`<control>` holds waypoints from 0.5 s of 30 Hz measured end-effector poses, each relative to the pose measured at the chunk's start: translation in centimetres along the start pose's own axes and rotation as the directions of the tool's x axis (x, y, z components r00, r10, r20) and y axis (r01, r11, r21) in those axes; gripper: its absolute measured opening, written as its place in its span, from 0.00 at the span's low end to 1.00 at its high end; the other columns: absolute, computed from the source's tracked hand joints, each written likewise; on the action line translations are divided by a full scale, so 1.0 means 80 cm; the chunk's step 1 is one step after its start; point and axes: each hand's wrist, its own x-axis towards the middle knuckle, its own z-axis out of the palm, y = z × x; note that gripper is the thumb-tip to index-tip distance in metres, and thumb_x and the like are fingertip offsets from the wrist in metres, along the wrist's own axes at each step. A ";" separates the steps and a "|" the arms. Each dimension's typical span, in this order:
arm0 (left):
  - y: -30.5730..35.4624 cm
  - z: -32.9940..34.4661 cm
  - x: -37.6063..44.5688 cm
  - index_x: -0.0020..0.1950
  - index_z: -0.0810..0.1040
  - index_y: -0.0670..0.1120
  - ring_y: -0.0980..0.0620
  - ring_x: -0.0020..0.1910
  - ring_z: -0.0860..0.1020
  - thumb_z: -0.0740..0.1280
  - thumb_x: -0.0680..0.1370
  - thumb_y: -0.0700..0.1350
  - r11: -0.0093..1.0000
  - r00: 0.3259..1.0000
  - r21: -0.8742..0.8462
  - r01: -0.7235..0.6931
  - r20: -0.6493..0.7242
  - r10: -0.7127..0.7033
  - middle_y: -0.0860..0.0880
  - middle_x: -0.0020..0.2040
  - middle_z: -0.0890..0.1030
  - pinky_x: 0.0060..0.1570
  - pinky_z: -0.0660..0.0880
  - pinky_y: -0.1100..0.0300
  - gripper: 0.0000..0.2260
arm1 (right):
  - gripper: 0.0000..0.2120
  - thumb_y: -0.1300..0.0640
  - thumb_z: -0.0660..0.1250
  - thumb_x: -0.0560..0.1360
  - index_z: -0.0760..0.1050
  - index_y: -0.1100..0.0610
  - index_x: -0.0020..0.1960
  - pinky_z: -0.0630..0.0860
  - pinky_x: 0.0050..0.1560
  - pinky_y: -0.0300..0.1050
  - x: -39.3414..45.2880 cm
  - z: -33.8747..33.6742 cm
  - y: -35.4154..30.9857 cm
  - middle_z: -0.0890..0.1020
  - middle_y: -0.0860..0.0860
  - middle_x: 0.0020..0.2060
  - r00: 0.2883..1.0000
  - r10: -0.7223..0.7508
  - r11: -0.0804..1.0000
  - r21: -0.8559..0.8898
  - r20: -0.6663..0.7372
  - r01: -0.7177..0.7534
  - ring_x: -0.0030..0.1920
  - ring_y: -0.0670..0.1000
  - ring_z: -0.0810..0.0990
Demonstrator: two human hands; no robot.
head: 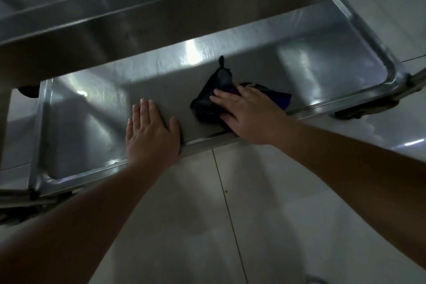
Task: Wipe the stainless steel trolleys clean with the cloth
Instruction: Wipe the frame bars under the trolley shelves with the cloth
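Pale floor tiles [265, 203] underlie both flat-fingered hands: left hand [151, 131] on trolley shelf [92, 122], right hand [251, 115] pressing dark cloth [207, 101].

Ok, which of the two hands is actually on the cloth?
The right hand: its straight fingers press the dark cloth onto the lower shelf. The left hand lies flat on bare steel beside it, apart from the cloth.

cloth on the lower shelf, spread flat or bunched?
Bunched. The dark cloth sits crumpled in a lump under the right hand, one corner sticking up, on the trolley's lower shelf. Left hand rests flat beside it.
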 end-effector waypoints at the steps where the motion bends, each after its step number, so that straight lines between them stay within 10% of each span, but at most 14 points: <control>1: -0.001 0.000 0.000 0.86 0.52 0.42 0.47 0.86 0.47 0.53 0.86 0.59 1.000 1.000 0.000 -0.005 -0.003 0.005 0.45 0.87 0.51 0.83 0.44 0.51 0.34 | 0.26 0.40 0.51 0.86 0.56 0.39 0.83 0.48 0.80 0.53 -0.009 -0.002 0.008 0.57 0.36 0.82 1.000 -0.022 1.000 -0.001 -0.001 0.022 0.83 0.53 0.53; 6: -0.001 -0.005 0.002 0.87 0.52 0.43 0.47 0.86 0.47 0.52 0.86 0.61 1.000 1.000 0.015 0.004 0.025 -0.004 0.45 0.87 0.50 0.83 0.45 0.51 0.34 | 0.25 0.48 0.59 0.85 0.63 0.45 0.82 0.57 0.77 0.56 -0.045 -0.022 0.102 0.64 0.44 0.81 0.979 0.158 0.986 -0.035 -0.125 -0.164 0.79 0.60 0.64; 10: 0.002 -0.007 0.004 0.86 0.51 0.41 0.45 0.86 0.48 0.52 0.86 0.61 0.999 0.999 0.053 -0.006 0.044 0.004 0.43 0.87 0.50 0.83 0.45 0.50 0.35 | 0.27 0.44 0.46 0.84 0.61 0.48 0.81 0.60 0.78 0.63 -0.068 -0.051 0.194 0.56 0.46 0.84 0.865 0.495 0.863 -0.070 -0.082 -0.500 0.81 0.62 0.59; 15: 0.008 0.000 0.000 0.86 0.50 0.41 0.45 0.86 0.47 0.51 0.85 0.63 0.998 1.000 0.059 0.010 0.020 -0.011 0.43 0.87 0.50 0.83 0.44 0.49 0.37 | 0.30 0.49 0.40 0.84 0.62 0.56 0.80 0.62 0.76 0.61 -0.062 -0.035 0.112 0.57 0.54 0.83 0.891 0.442 0.888 -0.093 -0.099 -0.451 0.79 0.63 0.61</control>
